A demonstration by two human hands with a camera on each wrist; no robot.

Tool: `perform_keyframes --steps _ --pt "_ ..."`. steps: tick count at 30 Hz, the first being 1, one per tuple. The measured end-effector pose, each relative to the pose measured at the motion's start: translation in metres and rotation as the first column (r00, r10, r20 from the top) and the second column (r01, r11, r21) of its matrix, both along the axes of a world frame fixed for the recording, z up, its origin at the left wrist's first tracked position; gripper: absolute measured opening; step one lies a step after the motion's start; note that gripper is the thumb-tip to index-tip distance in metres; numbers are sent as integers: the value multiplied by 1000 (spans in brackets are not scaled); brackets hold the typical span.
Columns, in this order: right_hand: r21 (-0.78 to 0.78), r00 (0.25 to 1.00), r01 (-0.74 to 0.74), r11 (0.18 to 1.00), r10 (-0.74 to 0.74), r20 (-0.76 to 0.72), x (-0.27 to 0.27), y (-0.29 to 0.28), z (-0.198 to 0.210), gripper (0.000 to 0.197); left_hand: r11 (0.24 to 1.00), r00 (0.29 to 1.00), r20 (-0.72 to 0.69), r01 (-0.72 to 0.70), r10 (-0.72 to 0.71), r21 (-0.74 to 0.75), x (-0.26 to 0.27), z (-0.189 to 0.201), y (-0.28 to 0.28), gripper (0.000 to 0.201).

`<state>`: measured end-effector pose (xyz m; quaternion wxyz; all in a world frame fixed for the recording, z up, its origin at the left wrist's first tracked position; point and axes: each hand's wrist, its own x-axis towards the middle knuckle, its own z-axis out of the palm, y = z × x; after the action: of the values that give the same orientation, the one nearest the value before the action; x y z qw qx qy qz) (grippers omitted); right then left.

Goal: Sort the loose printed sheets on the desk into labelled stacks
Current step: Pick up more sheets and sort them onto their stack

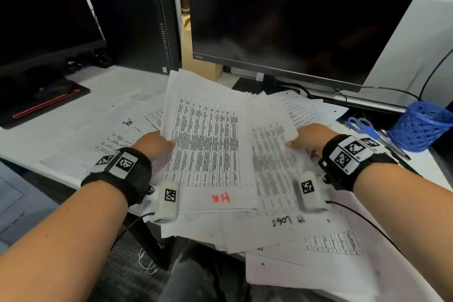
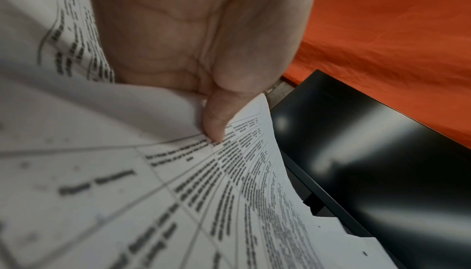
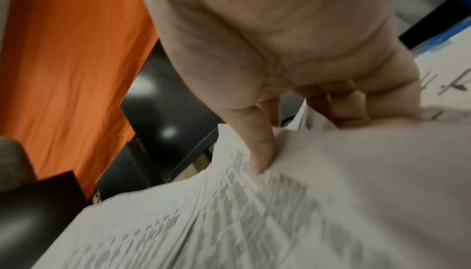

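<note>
My left hand [image 1: 157, 142] pinches the left edge of a stack of printed table sheets [image 1: 206, 144], raised above the desk and marked "HR" in red [image 1: 220, 198] at its near edge. The thumb [image 2: 216, 124] lies on top of the stack [image 2: 178, 192]. My right hand [image 1: 308, 141] pinches a single blurred sheet [image 1: 272, 154] by its right edge, beside and partly over the stack; its thumb [image 3: 260, 148] presses on the paper [image 3: 305, 202]. More loose sheets [image 1: 282, 230] lie beneath, one with black handwriting [image 1: 289, 221].
A monitor [image 1: 294, 14] stands right behind the sheets, with a second monitor [image 1: 44, 14] and a computer tower [image 1: 132, 14] at the left. A blue mesh pen holder [image 1: 419, 127] and blue scissors [image 1: 362, 125] sit at the right. Sheets overhang the desk's near edge [image 1: 73, 179].
</note>
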<state>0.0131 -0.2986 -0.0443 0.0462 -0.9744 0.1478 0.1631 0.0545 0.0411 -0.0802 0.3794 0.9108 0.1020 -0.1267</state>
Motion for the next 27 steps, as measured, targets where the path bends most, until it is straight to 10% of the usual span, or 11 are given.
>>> perform_keyframes --steps 3,7,10,17,22,27 --pt "291 945 134 947 -211 250 -5 -25 3 38 1000 1000 13 -12 12 12 -13 13 -5 36" --pt "834 838 119 539 -504 207 -14 -51 -10 34 996 996 82 -13 20 -83 -21 20 -10 42" --pt "880 813 129 456 -558 170 -13 -67 -32 54 975 994 88 -49 69 -216 -28 26 -23 46" --pt "993 766 3 115 -639 71 -39 -25 -6 18 848 996 -42 -93 84 -522 -39 26 -85 47" --pt "994 815 39 99 -579 26 -43 -5 -4 21 826 995 28 -64 95 -560 -44 23 -101 37" --pt "859 837 341 382 -539 -93 -38 -23 -4 34 913 961 183 -124 208 -390 -33 25 -65 57"
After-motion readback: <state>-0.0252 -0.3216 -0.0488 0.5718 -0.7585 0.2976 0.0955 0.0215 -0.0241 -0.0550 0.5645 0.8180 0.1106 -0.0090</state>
